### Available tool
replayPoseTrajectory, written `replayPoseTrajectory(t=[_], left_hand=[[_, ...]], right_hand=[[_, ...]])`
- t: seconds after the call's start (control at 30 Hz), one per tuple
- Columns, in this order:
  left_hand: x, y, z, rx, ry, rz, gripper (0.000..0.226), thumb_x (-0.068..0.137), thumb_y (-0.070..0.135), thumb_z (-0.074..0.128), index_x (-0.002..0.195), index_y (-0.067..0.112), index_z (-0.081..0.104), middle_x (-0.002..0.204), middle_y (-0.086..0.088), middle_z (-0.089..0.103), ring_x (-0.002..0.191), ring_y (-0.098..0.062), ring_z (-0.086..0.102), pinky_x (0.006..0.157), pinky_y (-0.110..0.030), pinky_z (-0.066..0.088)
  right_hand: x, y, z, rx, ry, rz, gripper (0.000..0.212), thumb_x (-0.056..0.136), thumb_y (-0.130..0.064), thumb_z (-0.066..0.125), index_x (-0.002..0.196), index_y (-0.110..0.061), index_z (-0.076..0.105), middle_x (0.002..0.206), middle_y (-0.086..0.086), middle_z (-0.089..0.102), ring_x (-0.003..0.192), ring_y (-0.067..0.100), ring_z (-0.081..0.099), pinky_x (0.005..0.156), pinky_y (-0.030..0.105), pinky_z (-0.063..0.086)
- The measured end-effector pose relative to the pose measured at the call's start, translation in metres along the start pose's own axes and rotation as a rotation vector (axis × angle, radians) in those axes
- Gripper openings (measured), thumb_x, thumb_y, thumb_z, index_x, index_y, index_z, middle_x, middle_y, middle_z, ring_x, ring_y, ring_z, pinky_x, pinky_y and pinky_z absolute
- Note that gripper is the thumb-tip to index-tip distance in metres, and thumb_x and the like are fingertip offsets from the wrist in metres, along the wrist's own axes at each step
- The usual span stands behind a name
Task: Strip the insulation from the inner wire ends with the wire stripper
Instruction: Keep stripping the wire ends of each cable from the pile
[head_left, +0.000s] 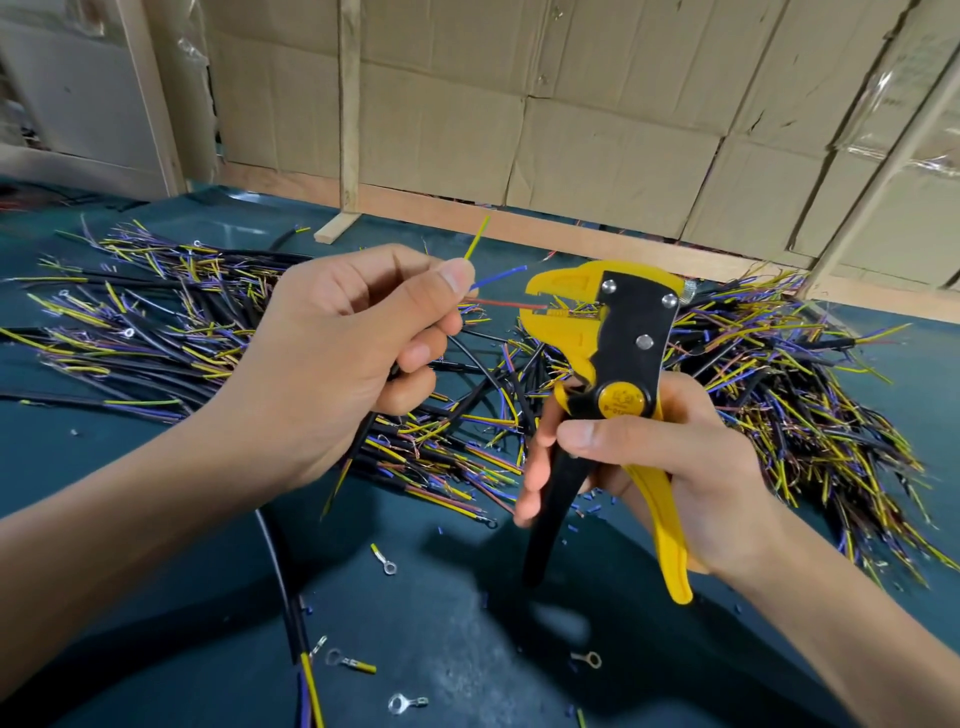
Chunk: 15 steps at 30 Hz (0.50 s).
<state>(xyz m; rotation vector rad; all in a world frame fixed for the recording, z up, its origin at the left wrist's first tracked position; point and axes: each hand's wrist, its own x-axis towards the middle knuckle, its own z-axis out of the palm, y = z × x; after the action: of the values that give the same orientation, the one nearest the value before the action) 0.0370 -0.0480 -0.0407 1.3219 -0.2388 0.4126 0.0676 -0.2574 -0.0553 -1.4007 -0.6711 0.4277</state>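
Down at the near edge of the bench (156, 545), ring terminals (358, 663) lie scattered on the dark green top. Up a little — the right hand (665, 457) is wrapped round the handles of the yellow-and-black wire stripper (618, 364), thumb across the front, handles spread. The left hand (343, 353) pinches a black cable (363, 431), thumb and forefinger fanning three inner wires: yellow wire (478, 237) pointing up, blue wire (498, 275) out to the right, red wire (501, 303) with its tip inside the stripper's open jaws. Behind both hands — heaps of cut cables (779, 364) spread across the middle of the bench. Along the far edge, a cardboard wall (571, 114).
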Motion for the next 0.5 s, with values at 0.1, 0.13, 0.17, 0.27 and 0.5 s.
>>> replayPoseTrajectory(t=[0.1,0.13,0.17,0.27,0.5], left_hand=[[0.0,-0.002,0.001,0.005,-0.005,0.005,0.019,0.083,0.023,0.068,0.069,0.011,0.066,0.058,0.003,0.053,0.046,-0.008,0.033,0.037,-0.015,0.023],[0.0,-0.003,0.001,0.01,-0.01,0.011,0.019,0.083,0.023,0.068,0.07,0.011,0.066,0.057,0.003,0.052,0.045,-0.008,0.034,0.037,-0.015,0.023],[0.0,-0.004,0.001,0.014,-0.018,0.02,0.019,0.083,0.024,0.068,0.07,0.011,0.067,0.056,0.004,0.052,0.045,-0.007,0.034,0.038,-0.015,0.023],[-0.001,-0.008,0.001,0.047,-0.03,0.077,0.019,0.087,0.026,0.07,0.074,0.014,0.07,0.061,-0.002,0.053,0.047,-0.009,0.037,0.04,-0.015,0.026],[-0.002,-0.023,-0.011,0.763,-0.154,0.434,0.009,0.094,0.029,0.064,0.092,0.022,0.069,0.079,0.009,0.064,0.072,-0.005,0.059,0.069,-0.017,0.044]], right_hand=[[0.0,-0.002,0.004,-0.035,0.041,0.034,0.018,0.07,-0.021,0.073,0.065,-0.005,0.066,0.059,0.022,0.06,0.049,0.04,0.062,0.055,0.049,0.055],[0.0,-0.002,0.006,-0.052,0.085,0.046,0.021,0.065,-0.024,0.074,0.057,-0.008,0.063,0.052,0.019,0.056,0.042,0.036,0.058,0.049,0.042,0.053],[-0.001,-0.002,0.008,-0.057,0.129,0.054,0.024,0.061,-0.026,0.074,0.052,-0.01,0.059,0.047,0.017,0.052,0.037,0.032,0.053,0.045,0.036,0.049],[0.0,0.0,0.014,0.091,0.136,0.032,0.02,0.056,-0.02,0.075,0.055,-0.008,0.058,0.049,0.017,0.05,0.04,0.031,0.052,0.05,0.039,0.049],[0.011,-0.006,0.003,0.219,0.251,-0.068,0.054,0.073,-0.029,0.083,0.109,0.008,0.069,0.069,0.014,0.055,0.061,0.032,0.057,0.067,0.048,0.054]])
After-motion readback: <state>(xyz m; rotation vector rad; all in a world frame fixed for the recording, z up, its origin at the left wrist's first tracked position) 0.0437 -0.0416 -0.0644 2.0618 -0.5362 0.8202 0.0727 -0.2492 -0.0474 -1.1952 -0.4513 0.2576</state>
